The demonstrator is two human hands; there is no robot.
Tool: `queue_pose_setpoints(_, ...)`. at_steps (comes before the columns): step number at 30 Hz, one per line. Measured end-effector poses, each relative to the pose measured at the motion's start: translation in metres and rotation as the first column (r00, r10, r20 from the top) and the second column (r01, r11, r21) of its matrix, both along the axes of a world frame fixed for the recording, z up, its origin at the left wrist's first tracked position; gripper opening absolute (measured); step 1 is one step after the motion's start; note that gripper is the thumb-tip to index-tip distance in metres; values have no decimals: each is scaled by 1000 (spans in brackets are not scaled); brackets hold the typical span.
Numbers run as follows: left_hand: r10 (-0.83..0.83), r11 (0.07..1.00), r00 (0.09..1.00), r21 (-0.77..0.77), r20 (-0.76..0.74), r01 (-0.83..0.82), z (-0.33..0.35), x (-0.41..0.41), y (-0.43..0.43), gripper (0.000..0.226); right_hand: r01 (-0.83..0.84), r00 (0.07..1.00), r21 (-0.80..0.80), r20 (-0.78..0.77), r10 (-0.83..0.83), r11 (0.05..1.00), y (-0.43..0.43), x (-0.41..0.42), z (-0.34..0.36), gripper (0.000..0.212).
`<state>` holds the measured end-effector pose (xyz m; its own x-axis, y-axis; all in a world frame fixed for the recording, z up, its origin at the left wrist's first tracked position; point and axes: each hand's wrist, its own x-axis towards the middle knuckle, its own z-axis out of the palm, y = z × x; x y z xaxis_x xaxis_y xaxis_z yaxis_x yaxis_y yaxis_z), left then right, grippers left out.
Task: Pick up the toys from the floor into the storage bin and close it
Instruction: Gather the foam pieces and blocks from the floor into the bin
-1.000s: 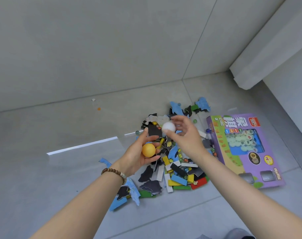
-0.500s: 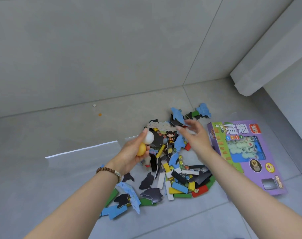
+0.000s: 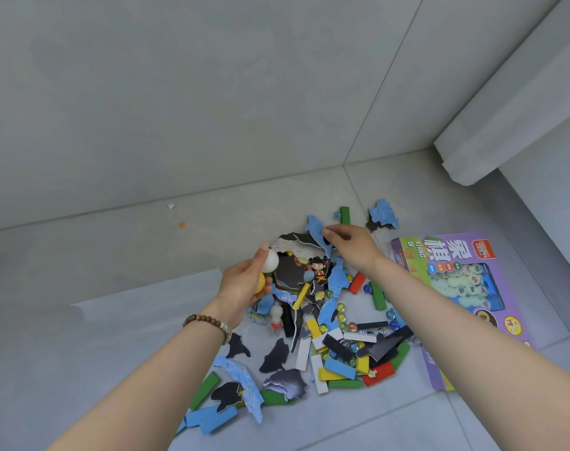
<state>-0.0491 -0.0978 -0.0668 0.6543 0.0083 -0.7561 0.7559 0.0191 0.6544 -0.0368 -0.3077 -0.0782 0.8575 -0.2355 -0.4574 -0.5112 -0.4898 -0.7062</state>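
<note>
The step in hand is the gathering of toys; no storage bin shows in this view, so nothing can be said about where it stands or whether it is open.

The left hand is closed around two small balls: a white ball sits between the thumb and the fingers, and a yellow ball lies just under it in the palm. The right hand reaches to the far side of the toy pile, and its fingertips touch the edge of a blue foam puzzle piece. I cannot tell if they already pinch it or only arrive at it.

The pile lies on the grey tile floor: foam pieces in blue and black, coloured wooden blocks, glass marbles and a small cartoon figure. A purple chess set box lies just beside it, on the right.

The next move probably calls for a thin pinch on the flat foam piece, because it lies low and partly over other pieces. The left hand is nearly full, so the balls could slip if more is added there. Most of the task is not yet done.
</note>
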Motion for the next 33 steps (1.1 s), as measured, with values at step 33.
queue_pose_setpoints(33,-71,993,996,-91,62,77,1,-15,4,36,-68,932,393,-304,199,917,13,-25,0,50)
